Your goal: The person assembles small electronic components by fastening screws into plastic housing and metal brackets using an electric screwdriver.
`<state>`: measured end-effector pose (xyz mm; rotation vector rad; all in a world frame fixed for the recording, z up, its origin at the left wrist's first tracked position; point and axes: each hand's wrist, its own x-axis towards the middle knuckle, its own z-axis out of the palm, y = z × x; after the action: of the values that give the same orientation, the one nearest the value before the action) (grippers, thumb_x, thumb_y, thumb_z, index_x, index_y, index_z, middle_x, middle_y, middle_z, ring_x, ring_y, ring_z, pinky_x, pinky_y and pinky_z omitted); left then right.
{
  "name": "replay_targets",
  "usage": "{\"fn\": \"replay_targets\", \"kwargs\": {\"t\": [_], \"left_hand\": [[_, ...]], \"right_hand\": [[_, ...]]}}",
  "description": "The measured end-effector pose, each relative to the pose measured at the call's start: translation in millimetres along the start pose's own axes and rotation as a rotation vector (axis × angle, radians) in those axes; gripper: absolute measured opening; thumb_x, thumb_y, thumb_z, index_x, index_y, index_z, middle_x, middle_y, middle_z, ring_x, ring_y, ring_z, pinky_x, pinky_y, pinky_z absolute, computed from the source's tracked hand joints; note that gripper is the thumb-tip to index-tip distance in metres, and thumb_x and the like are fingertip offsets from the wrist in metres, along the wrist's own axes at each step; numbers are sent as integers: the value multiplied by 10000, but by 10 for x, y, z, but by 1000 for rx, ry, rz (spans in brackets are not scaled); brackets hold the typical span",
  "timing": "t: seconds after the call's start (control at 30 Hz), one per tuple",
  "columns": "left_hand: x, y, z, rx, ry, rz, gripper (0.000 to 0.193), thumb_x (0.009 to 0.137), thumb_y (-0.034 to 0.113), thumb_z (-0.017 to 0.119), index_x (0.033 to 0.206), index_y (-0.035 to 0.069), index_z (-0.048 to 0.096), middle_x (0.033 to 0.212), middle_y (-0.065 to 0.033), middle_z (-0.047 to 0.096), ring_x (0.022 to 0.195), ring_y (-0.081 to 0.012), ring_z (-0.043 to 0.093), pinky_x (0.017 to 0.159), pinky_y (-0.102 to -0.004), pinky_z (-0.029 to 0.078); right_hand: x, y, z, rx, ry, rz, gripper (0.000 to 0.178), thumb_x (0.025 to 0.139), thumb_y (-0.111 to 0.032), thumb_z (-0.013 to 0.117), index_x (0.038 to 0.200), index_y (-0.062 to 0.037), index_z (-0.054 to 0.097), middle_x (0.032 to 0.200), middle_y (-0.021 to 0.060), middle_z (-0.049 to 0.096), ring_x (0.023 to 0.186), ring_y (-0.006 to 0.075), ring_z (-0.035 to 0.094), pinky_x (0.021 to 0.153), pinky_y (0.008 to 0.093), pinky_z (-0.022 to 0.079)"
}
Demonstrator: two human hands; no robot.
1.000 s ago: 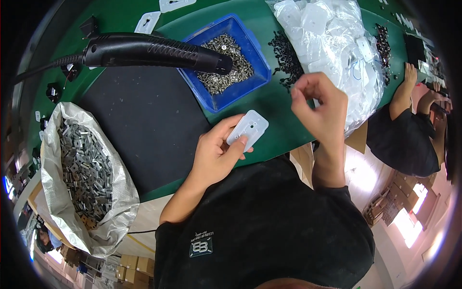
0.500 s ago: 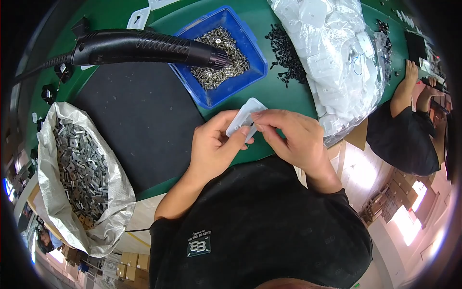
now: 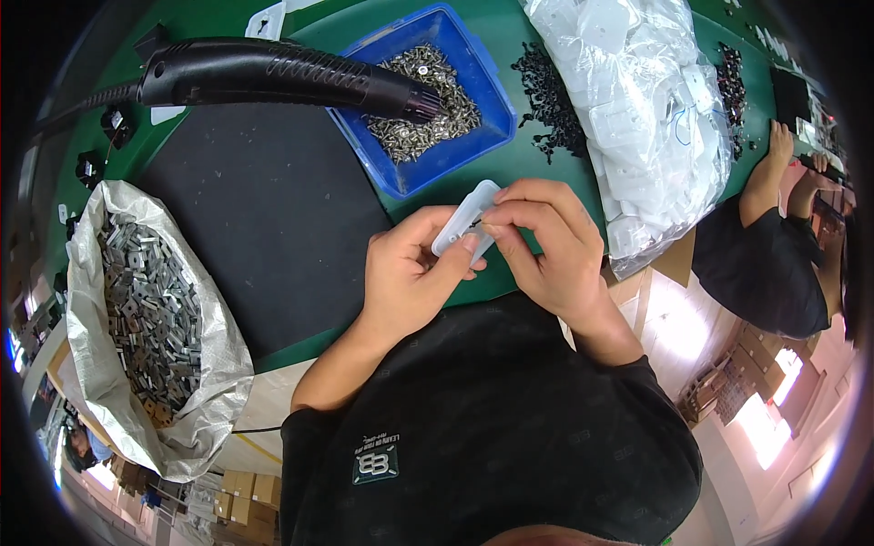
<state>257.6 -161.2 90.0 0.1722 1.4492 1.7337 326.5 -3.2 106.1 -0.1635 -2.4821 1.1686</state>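
My left hand (image 3: 408,271) holds a small translucent white plastic cover (image 3: 468,209) at a tilt, its thumb pressed on the lower end. Over the cover, my right hand (image 3: 553,244) pinches a small black part (image 3: 475,222) between thumb and index finger, against the cover's face. The fingertips hide most of that part. Just beyond the hands stands a blue bin (image 3: 401,185) filled with short metal screws (image 3: 437,109).
A black corded power tool (image 3: 273,75) reaches over the bin above a black mat (image 3: 264,209). At left is a white sack (image 3: 223,373) of metal pieces. Small black parts (image 3: 551,100) lie beside a clear bag (image 3: 637,136) of white covers. Another person's arm (image 3: 763,177) shows at right.
My right hand's fingers have lifted and spread slightly, with the pinch still at the cover. The cover stays in my left hand. The view has shifted a little.
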Motion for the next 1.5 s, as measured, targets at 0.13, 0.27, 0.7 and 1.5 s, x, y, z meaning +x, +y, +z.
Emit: {"fn": "replay_targets", "kwargs": {"t": [0.13,0.27,0.7,1.5], "left_hand": [[-16,-31,-2,9,23,23,183,911,40,614,1071,-49,619,871,-72,699,744,-118,692,643,-226,561],[-29,-75,10,27,76,50,166,907,39,620,1047,-50,623,855,-71,698,721,-109,687,630,-226,559],[-52,-147,-25,242,150,194,94,856,30,650,940,-11,649,772,-67,698,669,-85,660,594,-238,516],[680,928,42,518,50,520,128,822,72,650,936,16,662,649,-72,633,552,-100,604,525,-248,469]], "right_hand": [[8,-22,15,-43,-5,-2,230,695,42,744,893,-42,663,947,71,624,812,237,624,670,318,513],[34,-59,12,-79,-9,-16,214,685,35,751,863,-45,665,944,64,626,807,233,623,666,315,511],[113,-176,-27,69,-78,294,319,689,17,767,983,-24,650,940,92,658,804,181,647,687,282,527],[894,-285,-418,311,76,378,251,768,-26,749,994,39,659,870,87,699,770,109,664,701,240,542]]}}
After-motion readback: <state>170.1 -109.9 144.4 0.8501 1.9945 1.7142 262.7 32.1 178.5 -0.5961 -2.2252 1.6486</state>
